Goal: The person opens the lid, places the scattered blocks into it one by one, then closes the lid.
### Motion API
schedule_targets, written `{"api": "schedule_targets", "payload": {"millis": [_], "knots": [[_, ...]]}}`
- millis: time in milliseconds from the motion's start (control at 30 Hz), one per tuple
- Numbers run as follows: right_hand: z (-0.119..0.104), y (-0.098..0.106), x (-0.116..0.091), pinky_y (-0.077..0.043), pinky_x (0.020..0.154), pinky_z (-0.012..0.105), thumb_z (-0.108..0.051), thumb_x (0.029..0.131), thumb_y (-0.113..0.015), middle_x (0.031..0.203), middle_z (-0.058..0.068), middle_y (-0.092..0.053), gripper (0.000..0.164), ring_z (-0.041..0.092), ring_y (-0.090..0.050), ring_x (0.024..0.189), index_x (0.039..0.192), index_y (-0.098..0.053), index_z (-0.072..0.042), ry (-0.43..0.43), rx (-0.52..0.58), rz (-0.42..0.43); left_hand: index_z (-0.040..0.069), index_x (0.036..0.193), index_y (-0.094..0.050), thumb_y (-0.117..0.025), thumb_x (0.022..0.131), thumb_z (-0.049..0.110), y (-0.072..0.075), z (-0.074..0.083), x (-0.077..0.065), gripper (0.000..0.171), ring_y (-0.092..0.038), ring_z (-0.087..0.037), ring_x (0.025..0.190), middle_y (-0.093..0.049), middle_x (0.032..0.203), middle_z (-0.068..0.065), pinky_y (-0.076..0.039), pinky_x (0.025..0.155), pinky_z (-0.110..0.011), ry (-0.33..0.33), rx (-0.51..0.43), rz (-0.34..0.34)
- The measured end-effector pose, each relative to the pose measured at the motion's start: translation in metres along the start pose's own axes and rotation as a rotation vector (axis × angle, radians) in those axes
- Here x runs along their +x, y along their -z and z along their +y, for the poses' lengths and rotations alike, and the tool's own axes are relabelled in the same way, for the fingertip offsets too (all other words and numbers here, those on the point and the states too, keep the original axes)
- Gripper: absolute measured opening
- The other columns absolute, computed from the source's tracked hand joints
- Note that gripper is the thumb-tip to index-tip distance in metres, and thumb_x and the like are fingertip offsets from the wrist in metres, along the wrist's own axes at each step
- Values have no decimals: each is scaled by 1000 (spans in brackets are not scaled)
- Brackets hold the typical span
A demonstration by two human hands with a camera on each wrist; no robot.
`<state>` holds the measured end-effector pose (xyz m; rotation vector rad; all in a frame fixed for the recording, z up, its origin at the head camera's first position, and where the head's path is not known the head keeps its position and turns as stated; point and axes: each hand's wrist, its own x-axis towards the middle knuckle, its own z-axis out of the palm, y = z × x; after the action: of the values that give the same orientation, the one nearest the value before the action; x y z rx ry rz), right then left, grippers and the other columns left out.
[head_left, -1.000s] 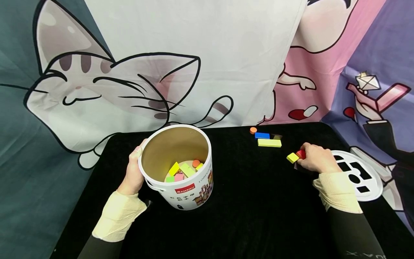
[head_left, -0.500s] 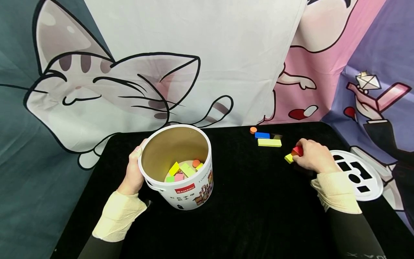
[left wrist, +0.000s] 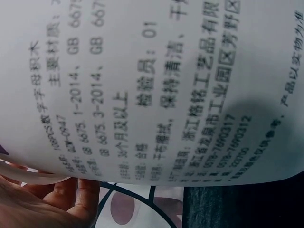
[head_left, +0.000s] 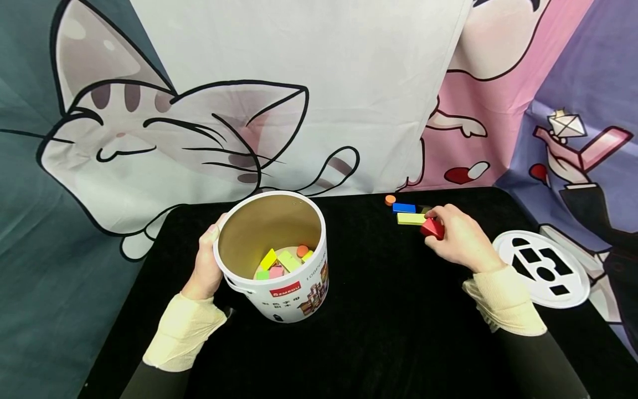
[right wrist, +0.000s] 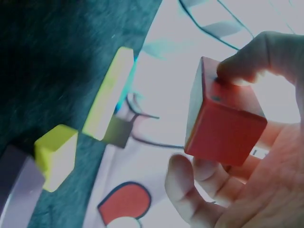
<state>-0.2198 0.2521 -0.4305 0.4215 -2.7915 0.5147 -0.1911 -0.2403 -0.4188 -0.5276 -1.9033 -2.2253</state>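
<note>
In the head view my left hand (head_left: 204,266) grips the side of a white bucket (head_left: 299,299) near its rim; the bucket tilts toward me, with several coloured blocks (head_left: 288,261) inside. The left wrist view shows its printed wall (left wrist: 142,95) and my fingers (left wrist: 85,199) by the handle. My right hand (head_left: 461,238) pinches a red block (right wrist: 225,123) between thumb and fingers, above the black cloth. Beyond it lie a long yellow-green block (head_left: 410,219), a blue block (head_left: 404,208) and an orange round block (head_left: 390,200). The right wrist view also shows a yellow block (right wrist: 57,156).
A white lid (head_left: 573,299) with cut-out shapes lies at the right edge of the black-covered table (head_left: 379,332). In the right wrist view a purplish block (right wrist: 19,190) touches the yellow one, and a dark olive block (right wrist: 118,130) sits behind the long one. A printed curtain (head_left: 369,83) hangs behind.
My right hand has lifted the red block away from the yellow one and carried it left and farther back. The left hand and bucket have stayed put.
</note>
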Motion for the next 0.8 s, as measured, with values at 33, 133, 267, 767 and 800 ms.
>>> {"api": "schedule_targets", "payload": {"millis": [33,133,267,767,800], "knots": [[-4,0,0,-43,71,41,-19,70,-73,94,5,-58,44,21,-53,78,112,-65,-9,9,4,8,-14,135,-45,-31,102,38,0,0,0,63,-49,-27,120,-59,128,-12,-35,105,-38,-1,-2,-2],[-13,0,1,-43,71,39,-18,68,-72,93,3,-56,45,19,-51,76,112,-65,-10,38,13,30,-12,134,-48,-32,102,38,1,-1,0,62,-50,-27,119,-59,127,-11,-36,104,-38,-9,-7,-7],[-25,1,0,-41,68,36,-17,65,-70,88,0,-52,44,17,-47,73,109,-66,-12,87,8,67,-7,132,-52,-32,102,37,2,-1,0,57,-50,-26,118,-60,126,-10,-36,104,-37,-21,-8,-17],[-68,0,10,-38,70,30,-16,62,-63,91,-6,-48,43,11,-43,77,106,-67,-16,228,46,159,2,130,-57,-31,103,38,1,1,-1,52,-51,-24,117,-60,126,-7,-37,103,-37,-15,-37,-33],[-72,1,12,-37,70,29,-16,62,-62,91,-7,-48,44,11,-43,78,106,-66,-16,239,49,165,1,130,-57,-31,103,37,1,1,-1,52,-51,-24,117,-60,126,-7,-36,103,-37,-18,-35,-33]]}}
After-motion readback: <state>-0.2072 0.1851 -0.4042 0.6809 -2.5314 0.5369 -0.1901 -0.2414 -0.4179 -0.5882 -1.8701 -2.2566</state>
